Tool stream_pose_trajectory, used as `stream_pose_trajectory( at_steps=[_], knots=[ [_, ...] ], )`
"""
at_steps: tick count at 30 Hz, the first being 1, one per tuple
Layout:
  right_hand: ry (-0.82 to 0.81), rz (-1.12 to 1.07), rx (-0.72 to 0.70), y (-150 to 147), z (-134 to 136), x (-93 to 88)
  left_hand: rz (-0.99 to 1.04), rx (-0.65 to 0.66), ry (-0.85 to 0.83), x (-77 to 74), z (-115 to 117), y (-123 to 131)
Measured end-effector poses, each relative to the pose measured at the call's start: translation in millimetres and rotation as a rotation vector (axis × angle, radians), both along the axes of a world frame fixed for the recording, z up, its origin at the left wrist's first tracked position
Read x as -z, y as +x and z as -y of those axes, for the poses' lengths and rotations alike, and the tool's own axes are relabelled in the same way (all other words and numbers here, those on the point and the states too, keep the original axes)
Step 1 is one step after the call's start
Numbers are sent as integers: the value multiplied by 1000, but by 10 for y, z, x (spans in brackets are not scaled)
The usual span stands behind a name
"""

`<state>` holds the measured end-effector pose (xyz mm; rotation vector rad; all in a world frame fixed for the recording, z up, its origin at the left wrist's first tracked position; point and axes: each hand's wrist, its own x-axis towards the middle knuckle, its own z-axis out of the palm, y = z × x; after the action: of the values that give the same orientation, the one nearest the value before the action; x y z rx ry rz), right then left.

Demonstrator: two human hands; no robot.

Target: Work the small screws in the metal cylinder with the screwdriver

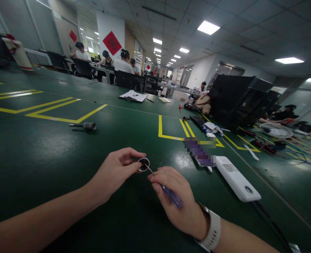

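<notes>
My left hand (118, 168) pinches a small round metal part (144, 164) between thumb and fingers, its open, dark end facing me. In my right hand (175, 196) is a screwdriver with a clear purplish handle (173, 197). The thin shaft points up and left, and its tip reaches into the opening of the round part; what it touches inside is too small to make out. Left of my hands, a metal cylinder with a thin stem (89, 126) lies on the green table (66, 168).
A white power strip (237, 179) with a black cable lies right of my hands, beside a phone (200, 153). Farther back are a clipboard with paper (132, 96), a black case (237, 102) and tangled wires (282, 146). Yellow tape (168, 137) marks the table. People sit beyond it.
</notes>
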<state>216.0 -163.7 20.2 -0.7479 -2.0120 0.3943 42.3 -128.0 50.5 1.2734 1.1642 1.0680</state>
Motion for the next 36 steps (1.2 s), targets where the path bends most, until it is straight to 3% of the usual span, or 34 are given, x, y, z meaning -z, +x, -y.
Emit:
stream_pose_trajectory(
  at_steps=[10, 36],
  knots=[
    [-63, 6, -5, -4, 10, -19, -35, 4, 40, 24, -27, -10],
    [6, 109, 26, -17, 41, -31, -35, -47, 95, 83, -35, -16]
  ],
)
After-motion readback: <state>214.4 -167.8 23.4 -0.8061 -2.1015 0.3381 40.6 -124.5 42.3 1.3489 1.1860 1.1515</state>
